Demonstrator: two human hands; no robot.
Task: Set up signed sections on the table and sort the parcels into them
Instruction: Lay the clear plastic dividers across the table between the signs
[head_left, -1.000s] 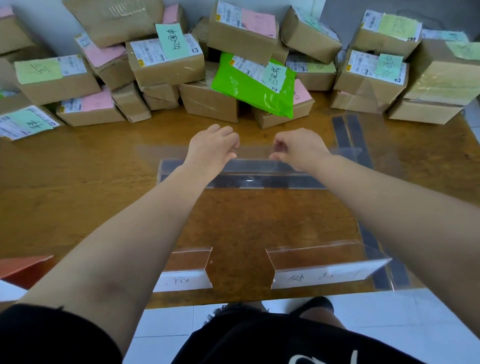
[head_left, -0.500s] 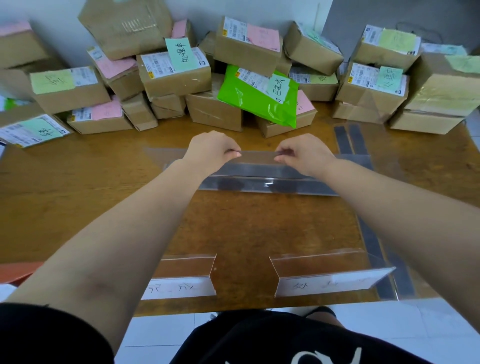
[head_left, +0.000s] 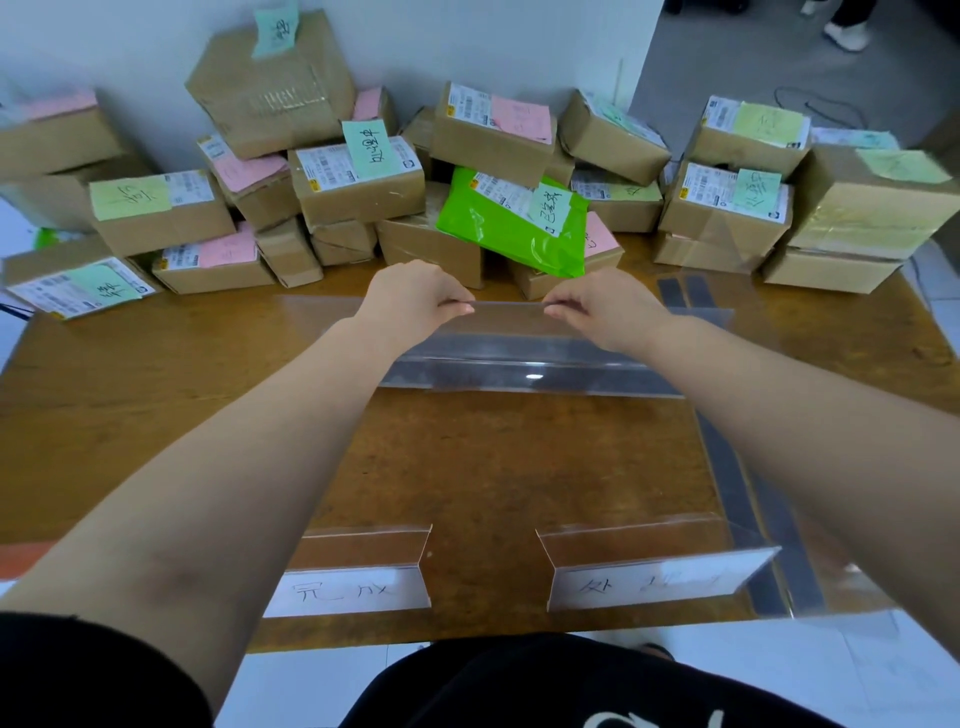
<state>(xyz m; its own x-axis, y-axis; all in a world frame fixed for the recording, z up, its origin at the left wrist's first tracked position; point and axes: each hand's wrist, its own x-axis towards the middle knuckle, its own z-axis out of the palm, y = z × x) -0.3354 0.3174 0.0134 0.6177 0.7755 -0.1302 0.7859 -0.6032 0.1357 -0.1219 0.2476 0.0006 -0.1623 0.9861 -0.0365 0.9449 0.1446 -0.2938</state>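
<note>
Left hand (head_left: 415, 299): pinches the top edge of a long clear plastic divider (head_left: 519, 358)
Right hand (head_left: 605, 306): pinches the same edge, just beside the left
Divider: glossy, angled strip across the middle of the wooden table (head_left: 493, 467)
Signs: two clear folded holders, left sign (head_left: 358, 571) and right sign (head_left: 660, 569), white handwritten cards, near edge
Parcels: taped brown boxes (head_left: 358, 182) with pastel notes, one green plastic bag (head_left: 514, 223), piled against the wall

1 head-worn wide-angle camera looks forward and down from the near edge of the brown wooden table (head_left: 130, 395), close over both forearms, facing the white wall (head_left: 130, 47).
</note>
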